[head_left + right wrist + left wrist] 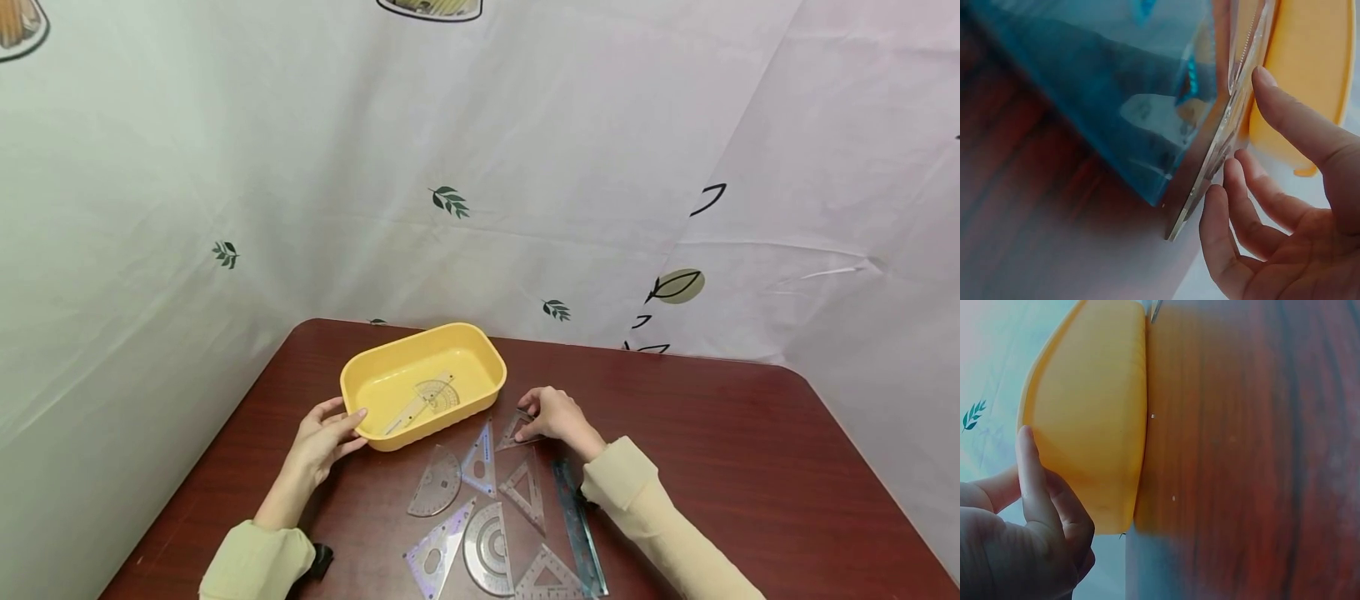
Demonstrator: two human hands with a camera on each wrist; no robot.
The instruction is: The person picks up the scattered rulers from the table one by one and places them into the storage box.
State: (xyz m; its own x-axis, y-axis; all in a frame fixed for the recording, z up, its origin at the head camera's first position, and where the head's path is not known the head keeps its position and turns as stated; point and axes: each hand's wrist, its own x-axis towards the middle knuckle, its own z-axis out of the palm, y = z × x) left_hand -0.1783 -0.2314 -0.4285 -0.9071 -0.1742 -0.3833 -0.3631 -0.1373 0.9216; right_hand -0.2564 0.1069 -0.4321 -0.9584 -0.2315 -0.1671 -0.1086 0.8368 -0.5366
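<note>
a clear set square (507, 431) I see pinched by the right hand (557, 419), a yellow tray (442, 423) between both hands, gripped at its rim by the left hand (318, 446), a blue ruler (579, 529) nearer the person than the right hand, a brown table (750, 442) beneath

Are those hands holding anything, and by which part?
The left hand holds the yellow bin by the rim at its near left corner. The right hand touches a clear set square; whether it grips it cannot be told.
</note>
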